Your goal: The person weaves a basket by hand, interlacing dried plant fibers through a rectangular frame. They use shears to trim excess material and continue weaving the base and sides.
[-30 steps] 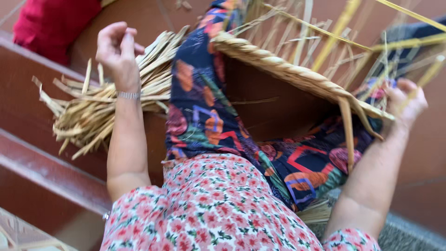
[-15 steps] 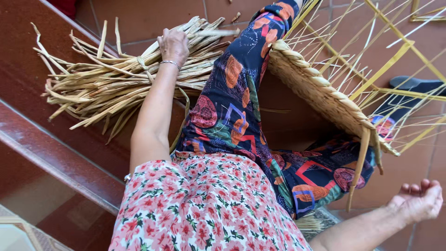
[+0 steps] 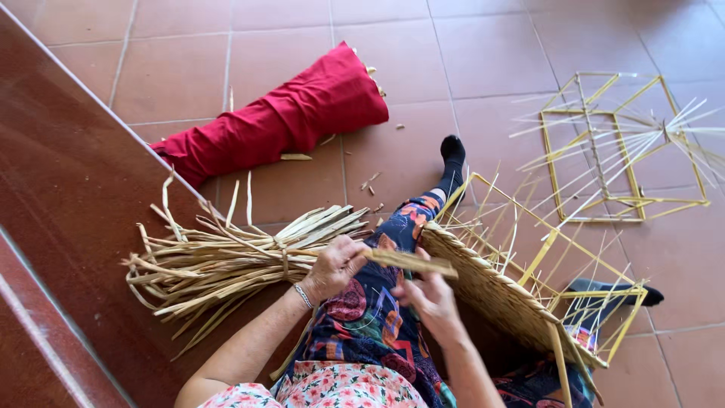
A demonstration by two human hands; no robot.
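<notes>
Left hand [image 3: 336, 266]: fingers closed around the near end of a flat straw strip [image 3: 411, 262]; a bracelet sits at the wrist.
Right hand [image 3: 432, 296]: curled under and against the same strip near its far end. Whether it pinches the strip or only supports it is hard to tell, as the fingers are partly hidden.
Strip position: lies level between the two hands, over the lap, touching both, just beside the woven edge.
Probable reason for hold: a two-point hold keeps the strip flat and straight at the edge of the weave.
Woven basket panel [image 3: 491, 291]: tilted across the patterned trouser legs, with its woven rim toward the hands, so the working edge is within reach.
Yellow wire frame [image 3: 563, 242]: carries the panel; loose straw ends stick out through it.
Straw bundle [image 3: 226, 261]: tied at the middle, lying on the floor just beside the left hand, apparently as supply stock.
Second wire frame [image 3: 627, 147]: on the tiled floor, well apart from both hands.
Red cloth roll [image 3: 287, 121]: on the tiles beyond the bundle, with straw ends showing at one opening.
</notes>
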